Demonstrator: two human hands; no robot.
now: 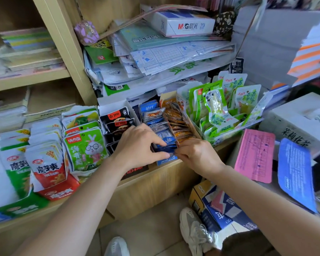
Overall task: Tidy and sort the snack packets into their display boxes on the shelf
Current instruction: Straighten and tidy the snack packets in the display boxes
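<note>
A row of display boxes runs along the shelf across the middle of the frame. At the left stand the konjac snack boxes. To their right come the seaweed packets, the braised snack box, the divided box and, farthest right, the bamboo shoot box. At the divided box's front end, the left hand and right hand pinch a small packet between them. Behind the boxes lies a stack of papers, with an M&G paper ream on top. A carton sits on the floor at lower right.
</note>
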